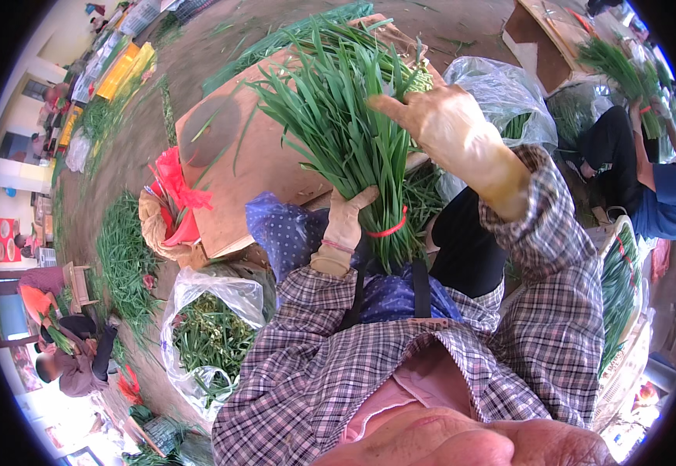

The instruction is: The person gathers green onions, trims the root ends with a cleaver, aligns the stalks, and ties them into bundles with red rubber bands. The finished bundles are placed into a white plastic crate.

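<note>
My left hand point(347, 224), in a pale glove with a pink band at the wrist, grips a bunch of long flat green leaves point(338, 122) that look like garlic chives. A red tie point(388, 229) circles the bunch below that hand. The leaves fan out upward over a brown board point(274, 157). My right hand point(449, 125), gloved and blurred, is raised at the right of the leaf tops; a finger points left across them. Whether it holds any leaf is unclear. Behind it lie more greens with pale cut ends point(421, 80).
A clear bag of green trimmings point(212, 332) stands at left, near red plastic ties point(180, 192). Loose greens point(122, 256) cover the floor beyond. Another plastic bag point(495, 93) is at right, beside a cardboard box point(539, 46). A co-worker point(664, 198) sits at far right holding greens.
</note>
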{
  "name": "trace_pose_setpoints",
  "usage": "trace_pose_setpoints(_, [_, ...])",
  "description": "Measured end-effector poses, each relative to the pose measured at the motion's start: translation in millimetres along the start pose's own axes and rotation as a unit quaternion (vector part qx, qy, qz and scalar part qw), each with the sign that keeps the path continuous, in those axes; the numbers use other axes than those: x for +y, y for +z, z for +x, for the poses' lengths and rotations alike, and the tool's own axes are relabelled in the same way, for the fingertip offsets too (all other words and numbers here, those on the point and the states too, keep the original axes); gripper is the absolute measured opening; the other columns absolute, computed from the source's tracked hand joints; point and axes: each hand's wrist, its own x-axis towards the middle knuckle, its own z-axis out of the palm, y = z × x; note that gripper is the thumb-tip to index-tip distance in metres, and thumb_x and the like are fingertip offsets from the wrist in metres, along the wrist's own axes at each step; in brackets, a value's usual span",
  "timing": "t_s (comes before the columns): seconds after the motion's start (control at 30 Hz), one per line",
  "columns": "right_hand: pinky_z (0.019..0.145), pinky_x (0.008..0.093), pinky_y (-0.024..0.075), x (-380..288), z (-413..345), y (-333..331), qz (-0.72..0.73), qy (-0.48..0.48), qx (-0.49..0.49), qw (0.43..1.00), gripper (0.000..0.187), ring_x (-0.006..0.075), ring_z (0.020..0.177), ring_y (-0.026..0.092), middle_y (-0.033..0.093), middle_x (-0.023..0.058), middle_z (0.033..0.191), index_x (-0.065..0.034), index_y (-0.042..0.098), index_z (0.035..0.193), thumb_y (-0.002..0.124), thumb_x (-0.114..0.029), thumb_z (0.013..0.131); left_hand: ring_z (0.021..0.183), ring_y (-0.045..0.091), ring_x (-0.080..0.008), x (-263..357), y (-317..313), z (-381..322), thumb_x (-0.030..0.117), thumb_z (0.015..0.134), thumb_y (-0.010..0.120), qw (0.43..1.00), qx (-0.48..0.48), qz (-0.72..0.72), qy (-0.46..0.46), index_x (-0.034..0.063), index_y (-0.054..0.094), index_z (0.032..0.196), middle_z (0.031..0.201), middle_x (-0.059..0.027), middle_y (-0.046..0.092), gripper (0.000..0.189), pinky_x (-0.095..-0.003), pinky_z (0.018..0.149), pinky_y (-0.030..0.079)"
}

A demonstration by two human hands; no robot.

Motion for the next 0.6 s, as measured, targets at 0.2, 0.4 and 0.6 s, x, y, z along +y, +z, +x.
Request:
trace_pose_setpoints(0.2, [0.053,0.0332,0.0527,5,2,-15,0.354,0.158,0.143,0.911,0.024,0.0177,0.060,0.064,0.058,0.0024,0.069,-0.0174,0.067,0.119,0.058,-0.015,0.097,0.107,0.066,-0.0203,1,-4,0,-0.001,0.081,0.075,1.000,0.013,-0.017,-0.020,0.0024,0.060,0.128,0.121,-0.0077,0.069,0.050,-0.0343,0.099,0.051])
trace_pose_setpoints(0.4, [0.051,0.0323,0.0531,-13,-15,-6,-0.093,-0.048,-0.051,0.993,0.054,0.0186,0.052,0.060,0.062,0.0028,0.071,-0.0206,0.060,0.136,0.064,0.001,0.087,0.104,0.067,-0.0196,2,0,-2,0.002,0.083,0.074,0.999,0.031,-0.010,-0.013,0.0021,0.061,0.126,0.118,-0.0073,0.069,0.045,-0.0338,0.095,0.053])
trace_pose_setpoints(0.6, [0.060,0.0338,0.0568,-13,0,1,0.301,-0.008,0.020,0.953,0.025,0.0231,0.067,0.070,0.069,0.0074,0.083,-0.0087,0.066,0.114,0.062,-0.003,0.090,0.106,0.067,-0.0197,2,0,-3,-0.001,0.083,0.073,0.999,0.042,-0.010,-0.014,0.0018,0.059,0.127,0.119,-0.0082,0.068,0.047,-0.0339,0.097,0.053])
